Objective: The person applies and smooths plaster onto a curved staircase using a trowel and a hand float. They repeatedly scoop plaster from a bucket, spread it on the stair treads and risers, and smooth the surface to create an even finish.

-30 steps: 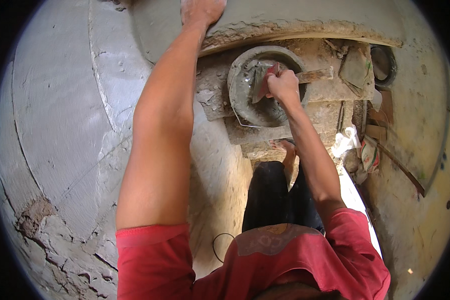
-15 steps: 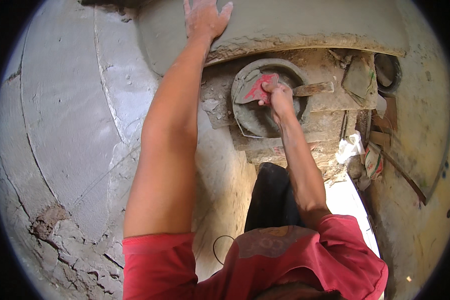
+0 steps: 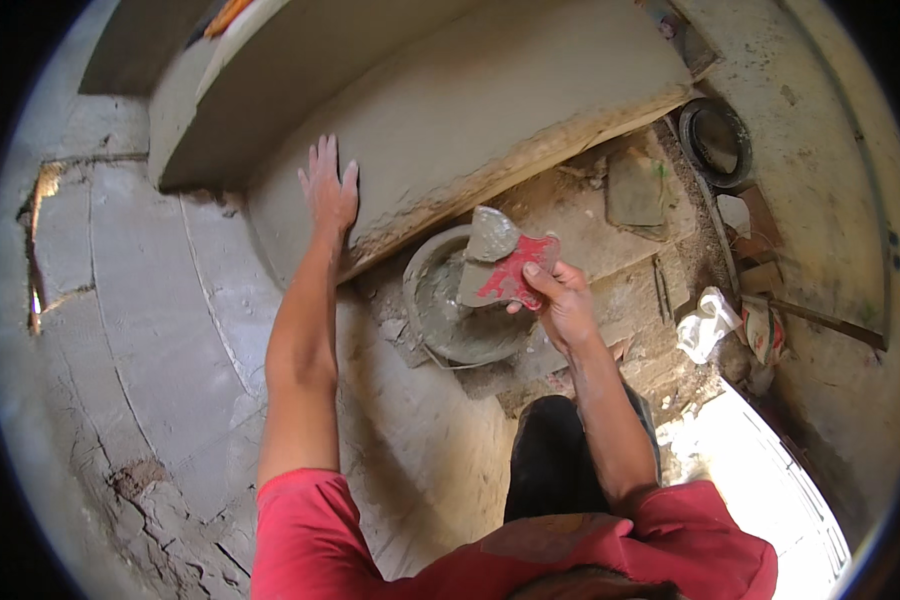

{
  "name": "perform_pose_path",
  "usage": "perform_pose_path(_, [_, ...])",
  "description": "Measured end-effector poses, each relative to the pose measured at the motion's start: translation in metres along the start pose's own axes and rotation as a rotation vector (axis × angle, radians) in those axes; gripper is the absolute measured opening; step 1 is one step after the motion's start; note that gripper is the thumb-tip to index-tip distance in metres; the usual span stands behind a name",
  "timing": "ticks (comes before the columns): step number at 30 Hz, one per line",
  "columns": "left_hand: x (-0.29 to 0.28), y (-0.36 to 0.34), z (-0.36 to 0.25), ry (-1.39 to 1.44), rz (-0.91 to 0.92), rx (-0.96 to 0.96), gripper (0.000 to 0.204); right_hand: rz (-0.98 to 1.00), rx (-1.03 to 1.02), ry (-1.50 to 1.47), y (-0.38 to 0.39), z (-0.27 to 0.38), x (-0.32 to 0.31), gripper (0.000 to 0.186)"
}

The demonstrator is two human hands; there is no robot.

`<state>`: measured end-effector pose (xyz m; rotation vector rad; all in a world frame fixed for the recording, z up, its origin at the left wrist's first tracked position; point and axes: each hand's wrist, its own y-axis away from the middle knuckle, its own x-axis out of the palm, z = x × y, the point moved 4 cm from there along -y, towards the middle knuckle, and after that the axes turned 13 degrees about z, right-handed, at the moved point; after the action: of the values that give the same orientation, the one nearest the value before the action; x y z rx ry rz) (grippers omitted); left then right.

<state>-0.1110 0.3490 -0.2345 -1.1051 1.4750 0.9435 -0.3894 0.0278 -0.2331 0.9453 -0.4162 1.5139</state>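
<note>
My left hand (image 3: 329, 192) lies with spread fingers on a smooth, grey plastered surface (image 3: 490, 120) at the upper middle. In my right hand (image 3: 568, 308) is a flat red-and-grey scraper (image 3: 513, 278), gripped between thumb and fingers. A lump of wet mortar (image 3: 492, 236) sits at the scraper's far end. Below the scraper stands a round bucket (image 3: 422, 325), smeared with grey mortar inside and partly hidden by the tool and my hand.
A raised plastered wall (image 3: 260, 90) rises beyond my left hand. Right of the bucket are a flat slab piece (image 3: 635, 190), a black round tub (image 3: 715, 140) and a crumpled white bag (image 3: 705, 325). Cracked, broken grey material (image 3: 160, 510) lies at lower left.
My right hand has lifted the scraper from the bucket, and a mortar lump now shows on it. The view has shifted, bringing more of the plastered surface into sight. My left hand remains on that surface.
</note>
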Motion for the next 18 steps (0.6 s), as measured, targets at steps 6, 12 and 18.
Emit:
perform_pose_path(6, [-0.013, -0.092, -0.173, 0.208, 0.119, 0.508, 0.073, -0.223, -0.32, 0.097, -0.001, 0.116, -0.026, 0.023])
perform_pose_path(12, [0.019, -0.144, -0.265, 0.043, 0.262, 0.512, 0.08, -0.316, -0.669, 0.203, -0.092, 0.199, -0.041, 0.019])
perform_pose_path(18, [0.017, -0.144, -0.254, 0.104, 0.071, 0.477, 0.088, -0.36, -0.782, 0.17, -0.183, 0.249, -0.052, 0.019])
